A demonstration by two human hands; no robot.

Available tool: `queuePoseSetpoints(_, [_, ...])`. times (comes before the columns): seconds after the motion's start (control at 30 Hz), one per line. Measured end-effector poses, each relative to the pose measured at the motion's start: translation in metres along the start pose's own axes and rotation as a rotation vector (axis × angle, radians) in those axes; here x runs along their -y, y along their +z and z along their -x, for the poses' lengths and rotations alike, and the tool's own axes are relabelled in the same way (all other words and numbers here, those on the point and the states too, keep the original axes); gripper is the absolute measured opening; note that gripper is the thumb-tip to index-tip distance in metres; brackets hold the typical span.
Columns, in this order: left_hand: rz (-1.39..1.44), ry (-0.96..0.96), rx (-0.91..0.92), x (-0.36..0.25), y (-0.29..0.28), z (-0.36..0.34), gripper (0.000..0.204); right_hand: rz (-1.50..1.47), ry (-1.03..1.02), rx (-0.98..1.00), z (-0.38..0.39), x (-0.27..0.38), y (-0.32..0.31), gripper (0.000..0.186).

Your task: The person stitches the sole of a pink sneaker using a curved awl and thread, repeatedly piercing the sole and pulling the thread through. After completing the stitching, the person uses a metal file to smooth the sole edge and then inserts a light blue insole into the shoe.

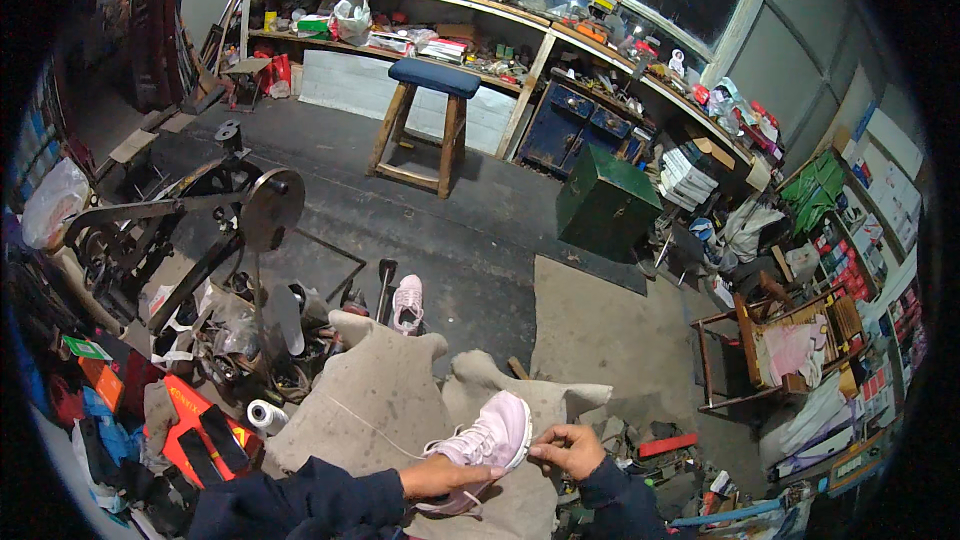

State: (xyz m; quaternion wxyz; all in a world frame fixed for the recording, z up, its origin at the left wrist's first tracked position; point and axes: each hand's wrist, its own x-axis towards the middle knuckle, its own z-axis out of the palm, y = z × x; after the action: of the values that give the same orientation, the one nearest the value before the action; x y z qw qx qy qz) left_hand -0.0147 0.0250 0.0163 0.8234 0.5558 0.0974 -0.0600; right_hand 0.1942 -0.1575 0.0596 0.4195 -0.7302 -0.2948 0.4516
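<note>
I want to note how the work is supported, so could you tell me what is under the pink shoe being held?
Under the pink shoe lies a tan hide spread over the lap. The left hand holds the shoe from below, the right hand pinches at its toe. The hide covers whatever is beneath it.

Cobbler's workshop: stitching machine, cluttered tool shelves.

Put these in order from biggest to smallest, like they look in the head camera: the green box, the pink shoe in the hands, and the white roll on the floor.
1. Green box, though it sits farther away, so it is really even bigger.
2. Pink shoe, held by the left hand and right hand.
3. White roll, clearly the smallest.
</note>
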Motion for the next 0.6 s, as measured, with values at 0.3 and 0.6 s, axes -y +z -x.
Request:
queuePoseSetpoints(0.3, [0.214,-0.037,-0.132,0.015,0.006,0.012,0.059,0.674,-0.336,-0.236,0.017,0.006,0.025,0.024])
queuePoseSetpoints(0.6, [0.186,0.007,-0.113,0.021,0.005,0.01,0.062,0.569,-0.136,-0.287,0.008,-0.007,0.029,0.054])
